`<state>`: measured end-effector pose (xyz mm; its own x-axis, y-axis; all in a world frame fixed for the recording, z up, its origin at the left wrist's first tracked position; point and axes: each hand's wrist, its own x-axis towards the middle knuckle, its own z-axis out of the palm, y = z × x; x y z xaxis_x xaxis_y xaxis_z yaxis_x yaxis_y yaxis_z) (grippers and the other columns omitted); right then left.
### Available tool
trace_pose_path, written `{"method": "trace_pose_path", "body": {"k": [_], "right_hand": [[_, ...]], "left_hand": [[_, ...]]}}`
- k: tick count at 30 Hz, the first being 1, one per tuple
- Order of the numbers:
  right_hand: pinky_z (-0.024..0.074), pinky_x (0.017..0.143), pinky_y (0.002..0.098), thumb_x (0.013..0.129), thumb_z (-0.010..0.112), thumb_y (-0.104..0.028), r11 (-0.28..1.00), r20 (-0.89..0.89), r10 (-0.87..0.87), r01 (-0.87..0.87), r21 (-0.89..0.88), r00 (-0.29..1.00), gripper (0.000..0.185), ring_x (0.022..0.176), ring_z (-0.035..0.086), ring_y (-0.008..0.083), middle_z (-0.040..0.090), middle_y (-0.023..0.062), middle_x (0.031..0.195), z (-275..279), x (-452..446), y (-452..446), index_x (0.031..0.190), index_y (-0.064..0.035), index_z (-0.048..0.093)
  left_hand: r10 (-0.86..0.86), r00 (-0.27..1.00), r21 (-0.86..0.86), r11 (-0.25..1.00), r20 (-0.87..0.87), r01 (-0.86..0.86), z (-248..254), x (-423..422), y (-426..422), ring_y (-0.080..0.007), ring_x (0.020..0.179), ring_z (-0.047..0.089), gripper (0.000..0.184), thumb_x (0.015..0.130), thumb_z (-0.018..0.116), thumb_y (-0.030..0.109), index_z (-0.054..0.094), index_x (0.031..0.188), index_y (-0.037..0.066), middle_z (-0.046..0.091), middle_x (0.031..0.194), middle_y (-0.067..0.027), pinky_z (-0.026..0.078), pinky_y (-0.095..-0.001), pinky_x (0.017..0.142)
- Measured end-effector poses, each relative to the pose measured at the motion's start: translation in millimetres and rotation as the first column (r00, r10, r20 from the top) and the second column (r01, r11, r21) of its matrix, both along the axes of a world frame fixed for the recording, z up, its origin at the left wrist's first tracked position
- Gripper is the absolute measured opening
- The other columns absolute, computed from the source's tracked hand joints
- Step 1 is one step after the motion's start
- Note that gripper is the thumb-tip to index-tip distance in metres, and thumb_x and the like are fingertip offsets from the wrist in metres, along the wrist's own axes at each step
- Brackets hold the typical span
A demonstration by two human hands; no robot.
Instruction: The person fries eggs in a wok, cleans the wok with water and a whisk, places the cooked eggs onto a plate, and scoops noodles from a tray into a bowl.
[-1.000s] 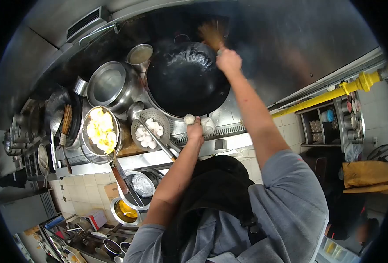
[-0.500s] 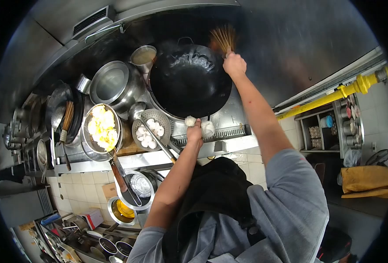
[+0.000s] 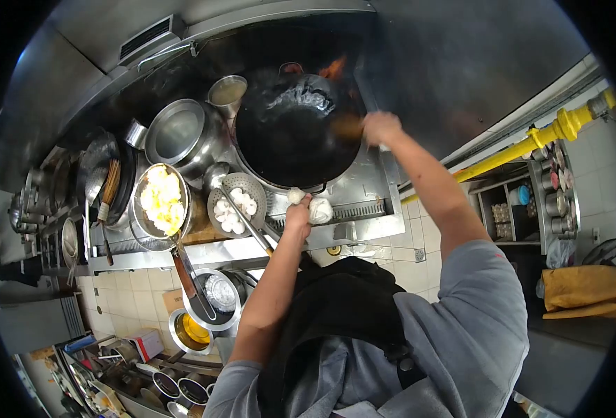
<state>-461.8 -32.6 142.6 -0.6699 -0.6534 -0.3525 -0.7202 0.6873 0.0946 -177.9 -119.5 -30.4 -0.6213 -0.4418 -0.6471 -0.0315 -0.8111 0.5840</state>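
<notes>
A large black wok [image 3: 294, 150] sits on the burner in front of me, a little water or shine at its far side. My left hand [image 3: 298, 217] is closed at the wok's near rim, gripping a white cloth [image 3: 320, 210] bunched around the handle, which is mostly hidden. Over the wok's right side, my right hand [image 3: 381, 128] is closed on a bamboo wok brush [image 3: 347, 127], its bristles smeared by motion. Left of the wok rests a perforated skimmer [image 3: 259, 191] with white pieces in it. Beside that, a mesh strainer [image 3: 143, 221] holds yellow and white food.
Orange flames [image 3: 333, 68] rise behind the wok's far right rim. A lidded steel pot [image 3: 210, 143] and a metal container of liquid [image 3: 228, 92] stand to the left. Another wok brush [image 3: 111, 184] lies farther left. A yellow pipe [image 3: 517, 148] runs along the right.
My right hand has swung the brush from beyond the wok's far right edge back toward me, over the wok. Flames now show behind the rim. The wok has tilted or shifted slightly.
</notes>
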Motion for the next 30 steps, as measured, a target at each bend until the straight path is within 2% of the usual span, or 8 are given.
{"method": "trace_pose_path", "body": {"k": [9, 11, 14, 18, 23, 24, 26, 30], "right_hand": [[0.0579, 0.081, 0.0444, 0.079, 0.069, -0.022, 0.93, 0.009, 0.336, -0.33, -0.164, 0.942, 0.058, 0.09, 0.071, 0.0348, 0.068, 0.0208, 0.112, -1.8, 45.5, 3.1, 0.136, -0.0283, 0.058], [0.0577, 0.084, 0.0423, 0.077, 0.071, -0.022, 0.995, 0.471, 0.088, -0.097, -0.007, 0.878, 0.056, 0.097, 0.07, 0.0305, 0.066, 0.0193, 0.119, 15.6, 26.7, -0.3, 0.132, -0.0256, 0.062], [0.0573, 0.082, 0.0427, 0.089, 0.053, -0.013, 0.894, -0.273, -0.124, -0.012, -0.448, 0.954, 0.037, 0.098, 0.069, 0.0322, 0.07, 0.015, 0.11, -42.6, -38.6, -47.0, 0.124, -0.0075, 0.064], [0.0562, 0.083, 0.0471, 0.091, 0.052, -0.018, 0.648, -0.001, -0.303, 0.205, -0.734, 0.953, 0.029, 0.099, 0.069, 0.0357, 0.07, 0.0183, 0.107, -16.4, -40.2, -90.9, 0.115, -0.0062, 0.065], [0.0583, 0.081, 0.0419, 0.076, 0.077, -0.031, 0.815, 0.109, 0.448, -0.356, -0.458, 0.887, 0.059, 0.098, 0.069, 0.0328, 0.07, 0.0189, 0.11, -143.0, 26.5, -120.4, 0.132, -0.0214, 0.062], [0.0596, 0.065, 0.0375, 0.073, 0.08, -0.026, 0.937, 0.707, 0.162, 0.116, -0.328, 0.689, 0.069, 0.089, 0.069, 0.0263, 0.071, 0.0107, 0.103, -74.2, 72.9, -91.1, 0.138, -0.0276, 0.056], [0.0593, 0.059, 0.0442, 0.07, 0.082, -0.019, 0.945, 0.73, 0.314, -0.131, -0.299, 0.607, 0.07, 0.099, 0.062, 0.0269, 0.065, 0.0092, 0.119, -43.7, 67.5, -45.2, 0.135, -0.0297, 0.06], [0.0548, 0.09, 0.038, 0.078, 0.075, -0.023, 0.963, 0.066, 0.241, -0.247, 0.111, 0.968, 0.047, 0.113, 0.065, 0.0274, 0.065, 0.0131, 0.127, -11.4, -30.0, -8.4, 0.124, -0.016, 0.068]], "left_hand": [[-0.043, 0.998, -0.098, 0.994, 0.044, 0.047, 84.2, 104.0, 55.7, -0.0241, 0.09, 0.067, 0.031, 0.09, 0.066, 0.011, 0.056, 0.117, -0.002, 0.065, 0.102, -0.0115, 0.057, -0.0376, 0.078], [0.007, 1.0, -0.101, 0.995, 0.028, -0.004, 90.2, 127.5, 75.2, -0.0217, 0.083, 0.067, 0.029, 0.09, 0.065, 0.014, 0.057, 0.114, -0.002, 0.066, 0.096, -0.0099, 0.056, -0.0353, 0.072], [0.057, 0.998, -0.082, 0.995, 0.01, -0.056, 75.9, 165.9, 103.4, -0.0213, 0.082, 0.067, 0.031, 0.088, 0.064, 0.014, 0.057, 0.114, -0.001, 0.066, 0.096, -0.0105, 0.055, -0.0351, 0.072], [0.246, 0.964, -0.119, 0.965, 0.104, -0.233, 80.5, 200.3, 154.6, -0.0215, 0.076, 0.066, 0.027, 0.086, 0.066, 0.013, 0.058, 0.108, 0.001, 0.065, 0.091, -0.0092, 0.055, -0.0353, 0.068], [0.372, 0.923, -0.074, 0.928, 0.099, -0.366, 57.7, 235.1, 212.0, -0.0251, 0.084, 0.067, 0.032, 0.085, 0.063, 0.008, 0.055, 0.115, 0.0, 0.065, 0.097, -0.0113, 0.056, -0.0384, 0.072], [0.395, 0.916, -0.063, 0.918, 0.063, -0.392, 48.5, 243.4, 220.4, -0.025, 0.085, 0.067, 0.033, 0.085, 0.063, 0.008, 0.055, 0.116, 0.0, 0.065, 0.097, -0.011, 0.056, -0.0381, 0.073], [0.462, 0.881, -0.129, 0.884, 0.103, -0.449, 61.0, 246.5, 236.8, -0.0243, 0.083, 0.066, 0.033, 0.085, 0.063, 0.008, 0.055, 0.116, 0.001, 0.064, 0.095, -0.0104, 0.056, -0.0374, 0.072], [0.45, 0.885, -0.073, 0.893, 0.12, -0.444, 63.0, 254.8, 241.2, -0.0252, 0.078, 0.066, 0.032, 0.085, 0.063, 0.007, 0.054, 0.116, 0.001, 0.064, 0.094, -0.0107, 0.057, -0.0394, 0.068]]}}
